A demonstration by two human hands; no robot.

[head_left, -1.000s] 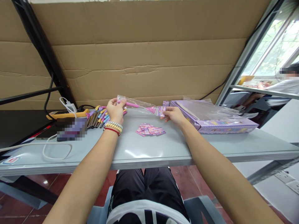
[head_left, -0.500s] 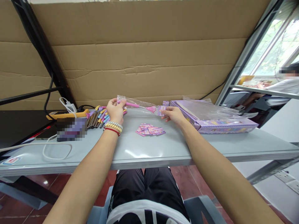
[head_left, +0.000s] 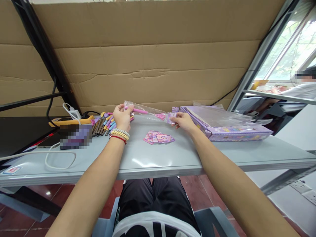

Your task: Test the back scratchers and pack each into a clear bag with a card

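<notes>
Stretched between my hands above the table is a clear plastic bag point(head_left: 152, 109) with a pink pen point(head_left: 140, 111) inside. My left hand point(head_left: 122, 118) is closed on the bag's left end, pinching it and the pen's end. At the other end, my right hand point(head_left: 184, 121) pinches a small purple printed card point(head_left: 170, 118), which sits at the bag's end by the pen's pink patterned tip. Whether the card is fully inside the bag I cannot tell. Below them, several pink-purple cards point(head_left: 159, 137) lie in a loose overlapping pile.
Colourful pens point(head_left: 106, 123) lie bunched left of my left hand, near a white cable point(head_left: 61, 168) and a yellow-edged object point(head_left: 74, 121). On the right rests a purple box point(head_left: 239, 134) with clear bags on it. Cardboard point(head_left: 153, 56) walls the back. A person sits far right.
The card and the bag's right end have turned slightly in my right fingers. Both hands stay in almost the same place.
</notes>
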